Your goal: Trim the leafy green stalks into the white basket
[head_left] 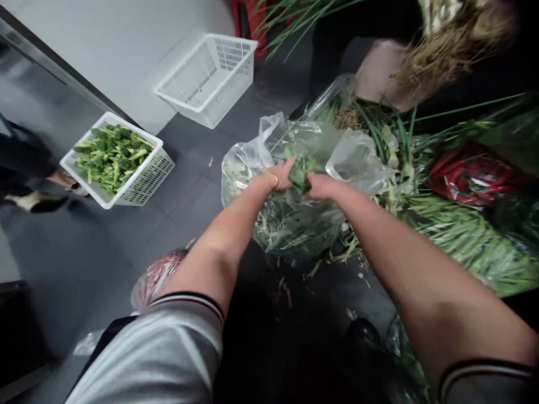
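A large clear plastic bag (295, 230) filled with greens lies on the floor in front of me, its mouth spread wide. Over its opening I hold a small bunch of leafy greens (300, 173) between both hands. My left hand (284, 173), with a gold ring-shaped band at the wrist, grips the bunch from the left. From the right, my right hand (319, 186) has its fingers curled against the same leaves. Some fingertips are hidden by the leaves.
One white basket (138, 191) holds cut broccoli-like greens; another white basket (229, 104) stands by the wall. Spring onions (391, 151), bagged red chillies (467, 174) and long green beans (475, 241) lie right. A person holds rooted stalks (446, 50) at top right.
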The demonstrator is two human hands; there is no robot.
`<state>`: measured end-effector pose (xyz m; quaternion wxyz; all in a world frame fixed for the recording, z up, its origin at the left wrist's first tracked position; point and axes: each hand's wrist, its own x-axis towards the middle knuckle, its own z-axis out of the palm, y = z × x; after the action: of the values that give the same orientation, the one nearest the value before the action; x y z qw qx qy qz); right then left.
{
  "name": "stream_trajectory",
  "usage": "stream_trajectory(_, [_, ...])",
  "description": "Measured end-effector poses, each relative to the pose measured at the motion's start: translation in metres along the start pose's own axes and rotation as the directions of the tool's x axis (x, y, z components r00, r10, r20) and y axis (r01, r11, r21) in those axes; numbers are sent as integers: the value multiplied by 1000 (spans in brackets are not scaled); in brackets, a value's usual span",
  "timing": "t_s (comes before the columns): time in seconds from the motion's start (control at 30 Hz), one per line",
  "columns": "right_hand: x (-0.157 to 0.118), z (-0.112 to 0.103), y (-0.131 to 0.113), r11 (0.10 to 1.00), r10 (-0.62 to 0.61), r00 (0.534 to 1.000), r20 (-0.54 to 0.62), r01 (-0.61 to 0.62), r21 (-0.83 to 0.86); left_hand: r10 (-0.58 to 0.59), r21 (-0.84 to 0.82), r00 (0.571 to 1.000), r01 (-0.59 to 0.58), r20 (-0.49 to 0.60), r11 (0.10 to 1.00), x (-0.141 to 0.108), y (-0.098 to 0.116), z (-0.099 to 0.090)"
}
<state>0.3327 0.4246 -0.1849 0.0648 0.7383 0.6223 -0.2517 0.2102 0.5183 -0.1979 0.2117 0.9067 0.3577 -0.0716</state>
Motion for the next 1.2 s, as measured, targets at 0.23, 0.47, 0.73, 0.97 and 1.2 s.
stream_trajectory(0.23, [-67,102,78,994,75,951,299,-48,-98,-279,203,945,244,170,948,-94,-70,70])
stream_trajectory(0.47, [-125,92,2,888,-391,889,236,433,-158,-529,196,849,518,7,833,-126,-99,56])
stream_trajectory(0.73, [-94,147,-45,834,-501,792,348,549,-50,-505,91,863,502,12,860,-121,-78,126])
stream_trajectory(0.97, [10,120,-39,938,-340,918,-205,347,-2,-380,-77,924,383,47,921,-130,-71,149])
stream_trajectory(1.2, [-13,177,26,922,-367,930,22,366,-126,-217,-161,951,255,220,953,-156,-20,179])
